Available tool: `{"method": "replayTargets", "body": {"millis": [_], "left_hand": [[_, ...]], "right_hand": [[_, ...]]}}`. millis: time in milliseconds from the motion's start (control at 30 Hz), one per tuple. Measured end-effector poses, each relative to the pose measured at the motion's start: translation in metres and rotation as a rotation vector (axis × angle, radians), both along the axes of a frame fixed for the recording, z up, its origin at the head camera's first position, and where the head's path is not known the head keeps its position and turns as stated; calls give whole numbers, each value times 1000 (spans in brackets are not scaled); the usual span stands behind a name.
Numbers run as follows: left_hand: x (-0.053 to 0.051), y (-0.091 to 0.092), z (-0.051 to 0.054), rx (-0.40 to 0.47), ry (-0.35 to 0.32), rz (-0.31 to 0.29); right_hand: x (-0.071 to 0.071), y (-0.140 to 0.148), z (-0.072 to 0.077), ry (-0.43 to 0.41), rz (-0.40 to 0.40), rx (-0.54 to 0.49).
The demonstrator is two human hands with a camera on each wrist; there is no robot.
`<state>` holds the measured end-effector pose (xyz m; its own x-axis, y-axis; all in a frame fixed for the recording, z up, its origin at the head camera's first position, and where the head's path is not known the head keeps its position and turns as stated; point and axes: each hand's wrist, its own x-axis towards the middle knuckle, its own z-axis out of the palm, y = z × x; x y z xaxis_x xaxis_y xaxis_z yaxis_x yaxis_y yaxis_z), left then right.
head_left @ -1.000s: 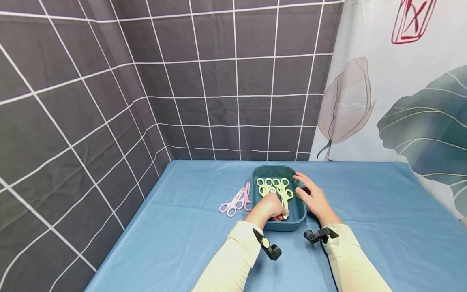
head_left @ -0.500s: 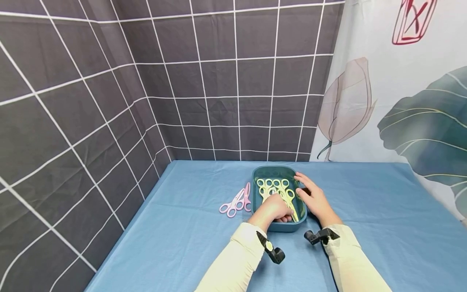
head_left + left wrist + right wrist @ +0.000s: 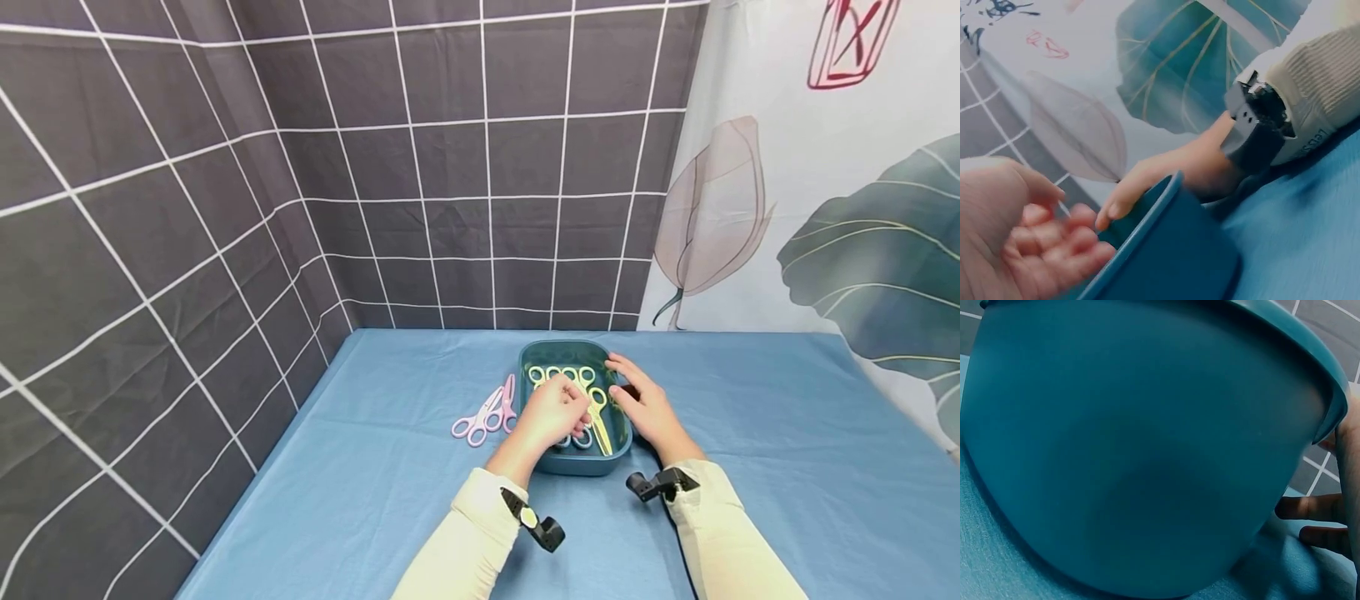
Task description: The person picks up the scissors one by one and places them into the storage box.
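My left hand [image 3: 557,408] is over the teal plastic bin [image 3: 585,467], fingers loosely curled, with nothing visible in them in the left wrist view. Beneath and around it lie several pairs of yellow-green scissors; one yellow pair [image 3: 602,427] points its blades toward the near right corner. Pale blue handle loops [image 3: 582,437] show beside the fingers; the rest of that pair is hidden. My right hand [image 3: 651,412] rests on the bin's right rim [image 3: 1147,222], with some fingers [image 3: 1313,508] outside the wall. Two pairs of pink scissors [image 3: 477,422] lie on the cloth left of the bin.
A blue cloth [image 3: 360,500] covers the table. Dark grid-patterned curtain [image 3: 450,167] stands behind and at the left, with a leaf-printed white curtain [image 3: 787,292] at the back right. A black cable [image 3: 681,550] runs along the right forearm.
The yellow scissors under my left hand shifted right and were let go, lying along the bin's right side. My left hand then moved up and left, uncovering pale blue handles. My right hand stays put.
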<state>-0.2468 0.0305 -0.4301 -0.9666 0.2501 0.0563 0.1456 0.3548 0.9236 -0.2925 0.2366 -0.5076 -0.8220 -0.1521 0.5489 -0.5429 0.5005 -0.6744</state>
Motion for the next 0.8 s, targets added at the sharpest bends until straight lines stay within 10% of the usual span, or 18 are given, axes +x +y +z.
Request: {"method": "replayTargets", "body": {"millis": [400,800], "left_hand": [[-8,-53,-7,327,248,125],[-21,-100,-5,118,338,376]], "right_hand": [[-1,1,0,-36,-10,34],[1,0,2,-48,-2,25]]}}
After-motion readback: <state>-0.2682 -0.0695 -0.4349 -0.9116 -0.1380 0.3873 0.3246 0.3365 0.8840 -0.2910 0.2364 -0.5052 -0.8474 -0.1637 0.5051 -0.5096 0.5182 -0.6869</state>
